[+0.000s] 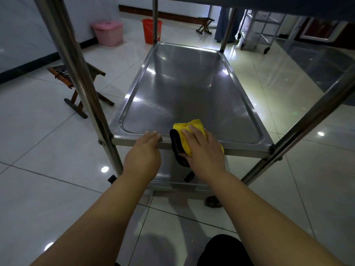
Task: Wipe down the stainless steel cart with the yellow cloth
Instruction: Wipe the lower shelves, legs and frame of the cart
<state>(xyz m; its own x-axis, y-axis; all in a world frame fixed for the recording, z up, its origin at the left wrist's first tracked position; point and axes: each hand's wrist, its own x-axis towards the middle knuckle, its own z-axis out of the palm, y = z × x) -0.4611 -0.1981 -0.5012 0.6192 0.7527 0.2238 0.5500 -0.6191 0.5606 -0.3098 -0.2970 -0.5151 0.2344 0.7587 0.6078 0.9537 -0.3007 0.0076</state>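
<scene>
The stainless steel cart's middle shelf [184, 85] stretches away from me, held between round steel posts. A yellow cloth [189, 129] with a black underside lies bunched over the shelf's near rim. My right hand [201, 148] presses flat on the cloth, the fingers spread on top and the thumb on its black edge. My left hand [144, 152] holds the near rim of the shelf to the left of the cloth, its fingers bent over the edge. A lower shelf shows below the hands, mostly hidden.
A wooden folding stool [76, 81] stands left of the cart. A pink lidded bin [108, 32] and an orange bucket [150, 30] sit by the far wall. Another steel cart [263, 29] and a person's legs [223, 25] are at the back right. Glossy tiled floor all around.
</scene>
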